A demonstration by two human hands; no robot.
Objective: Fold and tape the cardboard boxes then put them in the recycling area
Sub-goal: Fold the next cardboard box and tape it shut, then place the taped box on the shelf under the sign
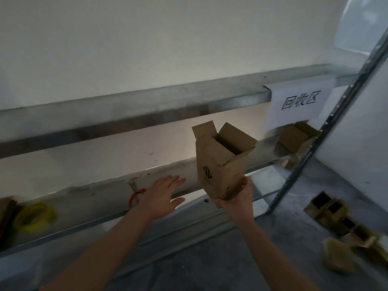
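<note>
Brown box held up by the shelf

Brown cardboard makes up the small box (220, 164), and it is up in the air in front of a metal shelf (84, 202). The right hand (236, 198) holds it from below, with the fingers curled round its bottom end. The box leans a little. Its top flaps stand open, so the dark inside shows. A small black mark is printed on one side.

The left hand (162, 196) is flat, with its fingers straight and spread. It holds nothing. It is over the front edge of the shelf, but I cannot tell if it touches it. Scissors (136, 194) with orange handles lie on the shelf just beside this hand. A yellow roll of tape (34, 216) lies far off to the left on the same shelf.

A white paper sign (298, 103) with black writing hangs from the rail above, to the right. More boxes (295, 141) sit on the shelf under the sign. Other open boxes (336, 215) lie on the grey floor (210, 259) at the right, past a metal post (315, 141).
</note>
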